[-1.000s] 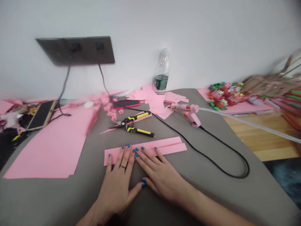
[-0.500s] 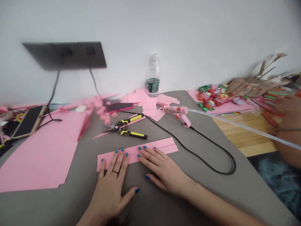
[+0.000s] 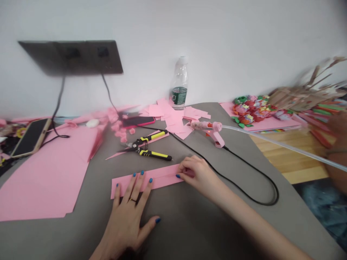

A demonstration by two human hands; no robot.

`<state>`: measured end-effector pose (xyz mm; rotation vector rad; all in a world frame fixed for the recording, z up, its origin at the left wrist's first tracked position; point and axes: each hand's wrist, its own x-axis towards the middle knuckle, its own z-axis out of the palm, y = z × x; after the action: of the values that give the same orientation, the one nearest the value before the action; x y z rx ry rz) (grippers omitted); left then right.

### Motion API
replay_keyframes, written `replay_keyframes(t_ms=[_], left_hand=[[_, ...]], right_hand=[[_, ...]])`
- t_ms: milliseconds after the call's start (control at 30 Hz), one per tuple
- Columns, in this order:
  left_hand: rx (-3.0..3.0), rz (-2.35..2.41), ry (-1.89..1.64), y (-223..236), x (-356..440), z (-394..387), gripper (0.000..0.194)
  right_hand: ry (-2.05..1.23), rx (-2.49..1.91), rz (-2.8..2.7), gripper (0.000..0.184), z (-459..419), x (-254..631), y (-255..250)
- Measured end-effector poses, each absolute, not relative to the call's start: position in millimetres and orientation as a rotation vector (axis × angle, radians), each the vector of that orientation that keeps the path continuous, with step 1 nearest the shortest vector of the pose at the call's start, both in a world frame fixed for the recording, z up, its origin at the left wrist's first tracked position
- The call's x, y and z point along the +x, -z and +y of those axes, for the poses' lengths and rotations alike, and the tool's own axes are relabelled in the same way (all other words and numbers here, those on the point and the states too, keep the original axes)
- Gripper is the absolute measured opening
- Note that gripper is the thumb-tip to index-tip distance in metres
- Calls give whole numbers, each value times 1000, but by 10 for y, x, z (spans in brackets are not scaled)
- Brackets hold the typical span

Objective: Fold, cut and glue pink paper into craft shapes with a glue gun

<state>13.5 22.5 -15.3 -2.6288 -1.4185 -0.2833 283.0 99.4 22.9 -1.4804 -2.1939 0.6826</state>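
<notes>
Left hand (image 3: 130,213): open and laid flat, fingers spread, fingertips down on the left part of the strip (image 3: 162,176), thumb out on the table (image 3: 173,224); a thin ring is on one finger.
Strip: pink paper, lying long from left to right across the near part of the table, under the left fingertips and up to the right hand; a line runs lengthwise along it, crease or edge, I can't tell which.
Right hand (image 3: 199,173): grasping the strip's right end, fingers curled in against the thumb.
Tan phone (image 3: 31,137): face up at the far left, by the sheets.
Sheets (image 3: 51,177): large, pink, stacked flat left of the left hand.
Panel (image 3: 73,57): dark, on the wall, two cords hanging from it.
Pink phone (image 3: 139,121): lying behind the cutters, beside small pink pieces.
Cutters (image 3: 148,145): yellow and black, handles apart, resting behind the strip over a pink sliver.
Bottle (image 3: 179,86): clear, green label, upright near the wall among scraps (image 3: 173,121).
Glue gun (image 3: 210,130): pink, on its side behind the right hand, a clear stick out its back, a black cord looping towards me.
Flowers (image 3: 252,109): colourful, heaped on pink paper.
Person's arm (image 3: 336,168): far right, blurred.
</notes>
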Motion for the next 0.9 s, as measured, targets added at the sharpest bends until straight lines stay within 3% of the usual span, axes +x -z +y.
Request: replay_keyframes(t_ms=[267, 633, 733, 900], left_hand=[[-2623, -1424, 293, 144, 161, 221, 84], [-2686, -1408, 335, 158, 251, 232, 79], [-2682, -1385, 302, 144, 256, 231, 82], [-2656, -1381, 305, 133, 266, 219, 82]], right_hand=[[-753, -1629, -2188, 20, 1068, 2762, -300], [-595, -1609, -2144, 18, 961, 2757, -245], [-351, -1392, -2244, 15, 811, 2686, -191], [-231, -1006, -2522, 32, 569, 2521, -53]])
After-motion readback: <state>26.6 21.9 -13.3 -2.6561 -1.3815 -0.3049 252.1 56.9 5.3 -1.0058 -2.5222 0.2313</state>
